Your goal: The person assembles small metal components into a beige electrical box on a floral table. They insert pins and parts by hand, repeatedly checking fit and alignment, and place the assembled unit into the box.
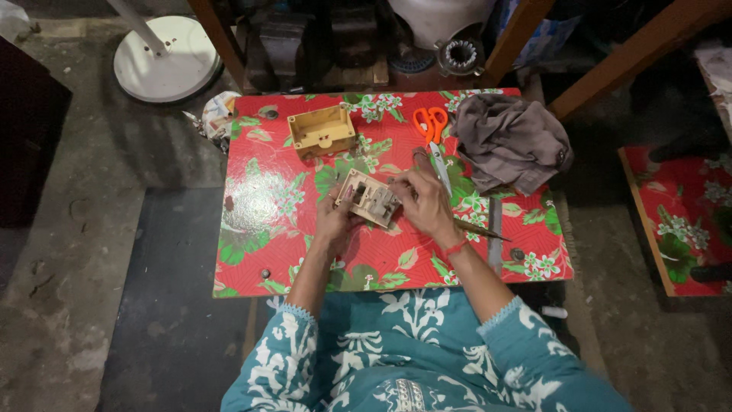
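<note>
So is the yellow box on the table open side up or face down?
Open side up: the yellow box shows its hollow interior and inner walls, standing on the red floral table apart from both hands.

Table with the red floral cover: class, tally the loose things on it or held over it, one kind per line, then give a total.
Switch plate, held in left hand and right hand: 1
Yellow plastic box: 1
Orange-handled scissors: 1
Grey cloth: 1
Total: 4

No packages, labels, signs, screens.
</note>
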